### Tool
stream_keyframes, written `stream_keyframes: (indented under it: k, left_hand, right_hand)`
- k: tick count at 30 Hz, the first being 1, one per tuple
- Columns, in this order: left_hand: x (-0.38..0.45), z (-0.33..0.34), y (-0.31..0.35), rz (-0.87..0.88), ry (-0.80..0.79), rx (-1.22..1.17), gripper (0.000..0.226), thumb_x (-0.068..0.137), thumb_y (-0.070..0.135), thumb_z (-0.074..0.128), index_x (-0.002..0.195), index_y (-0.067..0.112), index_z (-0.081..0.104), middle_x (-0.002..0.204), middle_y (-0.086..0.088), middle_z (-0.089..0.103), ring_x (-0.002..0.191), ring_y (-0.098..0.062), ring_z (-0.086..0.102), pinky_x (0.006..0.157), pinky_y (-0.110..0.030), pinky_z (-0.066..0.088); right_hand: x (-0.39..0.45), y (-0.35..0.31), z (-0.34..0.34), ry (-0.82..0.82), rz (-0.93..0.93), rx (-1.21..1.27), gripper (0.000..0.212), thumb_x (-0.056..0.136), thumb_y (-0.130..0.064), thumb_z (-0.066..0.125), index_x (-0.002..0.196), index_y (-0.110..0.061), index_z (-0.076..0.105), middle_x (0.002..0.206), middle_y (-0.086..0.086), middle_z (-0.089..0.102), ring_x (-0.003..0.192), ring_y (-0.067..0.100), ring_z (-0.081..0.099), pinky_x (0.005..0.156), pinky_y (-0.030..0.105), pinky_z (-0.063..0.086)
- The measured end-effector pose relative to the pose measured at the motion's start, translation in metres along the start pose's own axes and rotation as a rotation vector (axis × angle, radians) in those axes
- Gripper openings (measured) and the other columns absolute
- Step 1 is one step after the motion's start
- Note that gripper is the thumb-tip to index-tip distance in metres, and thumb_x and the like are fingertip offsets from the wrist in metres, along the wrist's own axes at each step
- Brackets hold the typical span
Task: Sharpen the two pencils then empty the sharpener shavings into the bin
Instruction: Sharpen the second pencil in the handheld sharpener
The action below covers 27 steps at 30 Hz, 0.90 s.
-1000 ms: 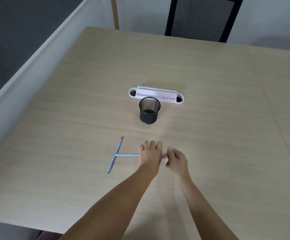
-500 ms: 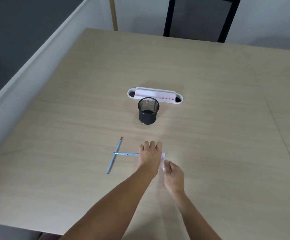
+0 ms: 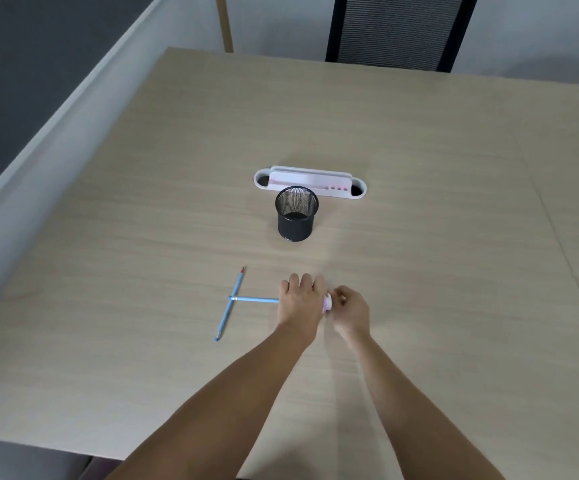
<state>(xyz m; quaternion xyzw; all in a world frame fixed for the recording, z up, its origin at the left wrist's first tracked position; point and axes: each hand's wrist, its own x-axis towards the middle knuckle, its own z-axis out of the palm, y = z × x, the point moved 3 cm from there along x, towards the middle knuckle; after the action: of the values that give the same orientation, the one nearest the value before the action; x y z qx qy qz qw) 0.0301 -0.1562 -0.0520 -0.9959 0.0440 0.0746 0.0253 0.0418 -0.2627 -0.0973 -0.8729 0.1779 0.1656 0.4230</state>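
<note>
Pencil [image 3: 255, 300] sits gripped in the left hand [image 3: 298, 303]; right hand [image 3: 348, 308] pinches the sharpener [image 3: 327, 303]. Best to keep it straight, turning gently.

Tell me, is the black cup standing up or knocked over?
Standing up. The black cup sits on its base on the table, round opening facing upward.

Light is even and diffuse, fairly bright, from overhead as far as I can judge. I see a pale sheen on the desk [image 3: 419, 237] just right of the mesh cup [image 3: 296, 214]. Shadows are soft and faint. Right hand [image 3: 350, 311] is slightly motion-blurred; left hand [image 3: 298, 306] sharper. Wide-angle bowing bends the desk edges. Overall softness, mild compression.
</note>
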Motion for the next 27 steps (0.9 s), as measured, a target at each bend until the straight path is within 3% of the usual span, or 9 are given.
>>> stream_keyframes:
  k: [3, 7, 11, 14, 18, 20, 23, 25, 27]
  left_hand:
    - [-0.001, 0.002, 0.002, -0.002, -0.025, -0.002, 0.058, 0.05, 0.013, 0.078, 0.1, 0.018, 0.048, 0.091, 0.001, 0.057, 0.085, -0.021, 0.054, 0.07, -0.028, 0.039]
    - [-0.003, 0.001, 0.001, -0.006, -0.026, -0.01, 0.055, 0.061, 0.012, 0.075, 0.106, 0.015, 0.044, 0.098, -0.003, 0.054, 0.092, -0.024, 0.051, 0.075, -0.03, 0.038]
    - [0.0, 0.001, 0.001, 0.012, 0.008, -0.029, 0.044, 0.075, 0.019, 0.068, 0.107, 0.013, 0.04, 0.102, -0.005, 0.052, 0.094, -0.026, 0.049, 0.076, -0.033, 0.037]
    - [-0.001, 0.003, 0.0, 0.014, -0.024, -0.055, 0.053, 0.065, 0.019, 0.075, 0.107, 0.015, 0.043, 0.098, -0.004, 0.055, 0.09, -0.026, 0.051, 0.073, -0.032, 0.038]
    - [0.001, 0.004, 0.0, -0.024, -0.023, -0.038, 0.065, 0.028, 0.024, 0.086, 0.086, 0.02, 0.056, 0.074, 0.001, 0.058, 0.069, -0.02, 0.054, 0.058, -0.028, 0.038]
    - [0.001, 0.005, 0.0, -0.028, -0.026, -0.029, 0.067, 0.021, 0.022, 0.085, 0.081, 0.019, 0.056, 0.07, 0.001, 0.057, 0.065, -0.02, 0.053, 0.055, -0.027, 0.034]
    - [0.004, 0.004, 0.001, -0.029, -0.013, -0.054, 0.071, 0.012, 0.022, 0.085, 0.077, 0.018, 0.055, 0.065, 0.0, 0.055, 0.061, -0.02, 0.051, 0.052, -0.027, 0.033]
    - [0.004, 0.0, 0.0, -0.018, -0.027, -0.032, 0.067, 0.024, 0.023, 0.086, 0.082, 0.017, 0.053, 0.07, -0.002, 0.056, 0.066, -0.022, 0.052, 0.055, -0.029, 0.036]
    - [0.0, 0.002, 0.001, 0.03, -0.021, -0.047, 0.055, 0.056, 0.021, 0.08, 0.099, 0.013, 0.047, 0.091, -0.006, 0.056, 0.085, -0.027, 0.052, 0.069, -0.032, 0.039]
  right_hand:
    - [-0.041, 0.016, 0.004, 0.055, -0.072, 0.013, 0.039, 0.091, -0.012, 0.043, 0.054, -0.022, 0.037, 0.051, -0.003, 0.042, 0.052, 0.017, 0.038, 0.046, 0.027, 0.025]
    - [-0.066, 0.006, -0.018, -0.003, -0.117, 0.143, 0.042, 0.097, -0.028, 0.042, 0.059, -0.011, 0.04, 0.051, -0.006, 0.037, 0.046, 0.009, 0.033, 0.051, 0.026, 0.031]
    - [-0.038, -0.023, -0.034, -0.02, -0.113, 0.225, 0.042, 0.095, -0.03, 0.044, 0.058, -0.009, 0.045, 0.054, 0.001, 0.042, 0.05, 0.014, 0.037, 0.051, 0.026, 0.032]
    - [0.001, -0.033, -0.021, 0.052, -0.06, 0.158, 0.037, 0.092, -0.031, 0.05, 0.062, -0.011, 0.049, 0.059, 0.006, 0.051, 0.056, 0.02, 0.045, 0.055, 0.027, 0.033]
    - [0.006, -0.012, -0.003, 0.025, 0.048, 0.095, 0.019, 0.087, -0.022, 0.053, 0.072, -0.012, 0.06, 0.062, 0.0, 0.059, 0.06, 0.023, 0.055, 0.047, 0.024, 0.035]
    - [-0.016, 0.002, 0.004, 0.03, 0.028, 0.006, 0.023, 0.084, -0.019, 0.047, 0.063, -0.012, 0.054, 0.056, 0.0, 0.053, 0.057, 0.024, 0.049, 0.047, 0.028, 0.031]
    - [-0.054, 0.014, 0.003, 0.089, -0.052, 0.016, 0.043, 0.092, -0.034, 0.037, 0.057, -0.011, 0.038, 0.052, 0.001, 0.04, 0.052, 0.02, 0.038, 0.049, 0.033, 0.027]
    - [-0.067, 0.009, -0.007, 0.058, -0.09, 0.048, 0.047, 0.098, -0.035, 0.038, 0.058, -0.01, 0.035, 0.052, 0.0, 0.037, 0.051, 0.017, 0.035, 0.051, 0.031, 0.029]
    - [-0.063, -0.004, -0.019, 0.004, -0.106, 0.136, 0.043, 0.097, -0.031, 0.041, 0.065, -0.003, 0.047, 0.056, 0.002, 0.044, 0.052, 0.018, 0.043, 0.053, 0.031, 0.035]
